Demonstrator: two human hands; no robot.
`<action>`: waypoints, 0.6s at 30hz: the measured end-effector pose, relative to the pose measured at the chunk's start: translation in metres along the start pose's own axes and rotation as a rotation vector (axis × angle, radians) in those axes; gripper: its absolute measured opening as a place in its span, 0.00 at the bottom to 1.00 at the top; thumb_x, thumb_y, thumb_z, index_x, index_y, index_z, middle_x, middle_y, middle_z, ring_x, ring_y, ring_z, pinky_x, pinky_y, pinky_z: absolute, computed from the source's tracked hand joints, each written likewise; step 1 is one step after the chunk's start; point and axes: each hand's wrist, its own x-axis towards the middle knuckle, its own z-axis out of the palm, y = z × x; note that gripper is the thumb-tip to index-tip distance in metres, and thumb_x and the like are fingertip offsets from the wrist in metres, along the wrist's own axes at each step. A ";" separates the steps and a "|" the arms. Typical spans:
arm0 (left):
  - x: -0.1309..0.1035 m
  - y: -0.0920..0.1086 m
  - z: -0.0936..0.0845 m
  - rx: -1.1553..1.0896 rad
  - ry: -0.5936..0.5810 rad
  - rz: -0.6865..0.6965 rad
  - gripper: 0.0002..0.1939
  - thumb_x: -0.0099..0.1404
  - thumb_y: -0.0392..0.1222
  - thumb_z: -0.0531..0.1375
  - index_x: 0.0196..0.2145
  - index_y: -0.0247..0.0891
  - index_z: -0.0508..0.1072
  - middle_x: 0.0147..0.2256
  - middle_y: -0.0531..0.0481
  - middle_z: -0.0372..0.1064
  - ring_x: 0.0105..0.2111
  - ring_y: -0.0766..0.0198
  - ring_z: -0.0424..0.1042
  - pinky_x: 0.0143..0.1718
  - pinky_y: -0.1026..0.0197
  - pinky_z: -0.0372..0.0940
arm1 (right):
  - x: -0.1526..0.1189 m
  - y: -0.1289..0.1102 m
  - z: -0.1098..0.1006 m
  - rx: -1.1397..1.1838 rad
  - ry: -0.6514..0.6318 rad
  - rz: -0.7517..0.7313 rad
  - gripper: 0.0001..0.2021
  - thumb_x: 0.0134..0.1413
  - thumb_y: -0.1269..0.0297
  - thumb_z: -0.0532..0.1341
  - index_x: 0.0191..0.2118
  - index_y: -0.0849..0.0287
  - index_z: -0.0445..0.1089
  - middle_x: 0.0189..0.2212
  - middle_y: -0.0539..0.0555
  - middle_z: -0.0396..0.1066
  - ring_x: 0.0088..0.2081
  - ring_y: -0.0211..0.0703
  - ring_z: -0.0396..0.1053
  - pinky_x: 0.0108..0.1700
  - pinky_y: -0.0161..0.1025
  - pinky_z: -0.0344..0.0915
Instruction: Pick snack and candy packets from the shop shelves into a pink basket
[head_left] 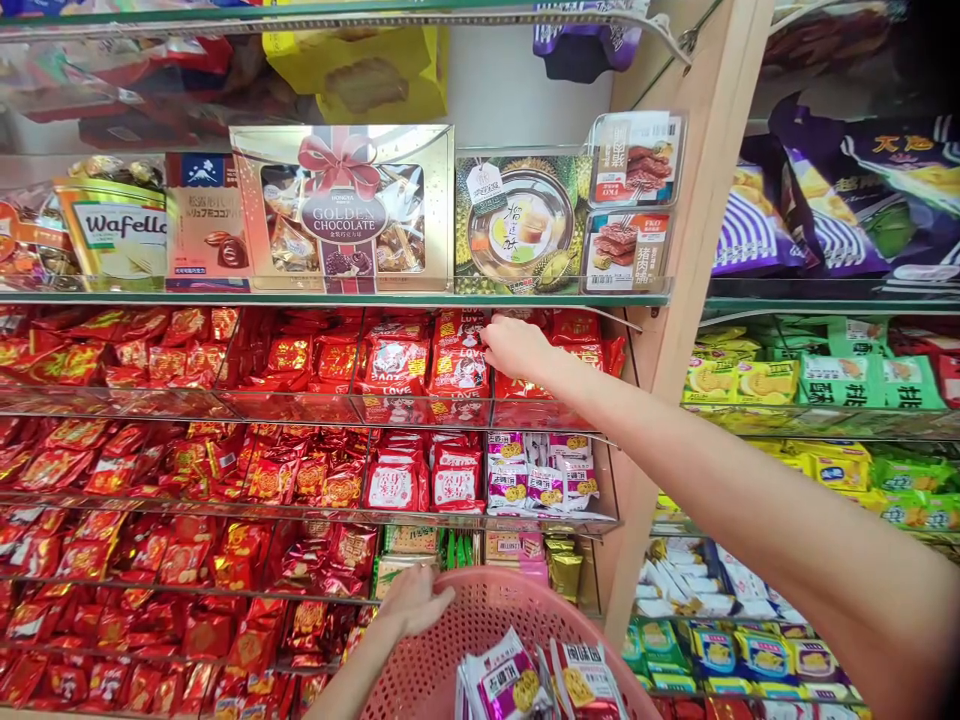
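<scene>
My left hand (414, 598) is closed on the left rim of a pink perforated plastic basket (420, 660), with the thumb along its edge. Inside the basket lie several white-and-purple biscuit packets (504, 680) and a white-and-red packet (589, 680). My right hand (519, 348) reaches into a clear shelf bin, its fingers drawn together at red packets marked LOVE (459, 355). Whatever the fingertips pinch is hidden. More red packets (581, 350) lie behind and beside that hand.
Just above my right hand runs a glass shelf edge (337, 298) carrying a golden chocolate box (247, 210) and a durian pastry box (480, 250). Clear dividers separate the bins. A wooden upright (694, 180) stands at the right; bins of purple-and-white biscuit packets (544, 485) sit below.
</scene>
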 end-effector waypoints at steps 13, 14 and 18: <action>-0.001 0.001 -0.003 0.026 -0.012 -0.001 0.20 0.57 0.57 0.44 0.32 0.42 0.68 0.35 0.36 0.70 0.39 0.45 0.70 0.38 0.46 0.62 | 0.001 -0.004 0.003 0.007 0.024 -0.006 0.12 0.53 0.71 0.53 0.42 0.63 0.68 0.43 0.65 0.67 0.45 0.55 0.66 0.41 0.45 0.65; 0.000 0.000 -0.002 0.025 -0.011 -0.003 0.21 0.57 0.57 0.44 0.32 0.42 0.68 0.35 0.36 0.70 0.39 0.45 0.70 0.38 0.46 0.62 | 0.002 -0.005 0.003 0.033 0.008 0.014 0.12 0.53 0.69 0.54 0.42 0.63 0.68 0.44 0.65 0.67 0.45 0.55 0.66 0.41 0.45 0.65; 0.000 -0.004 0.001 0.015 -0.006 -0.003 0.21 0.57 0.58 0.45 0.33 0.42 0.68 0.35 0.35 0.69 0.40 0.44 0.70 0.38 0.45 0.62 | 0.010 0.002 0.004 0.176 -0.080 0.110 0.13 0.49 0.65 0.58 0.42 0.61 0.68 0.43 0.61 0.69 0.44 0.52 0.68 0.41 0.43 0.65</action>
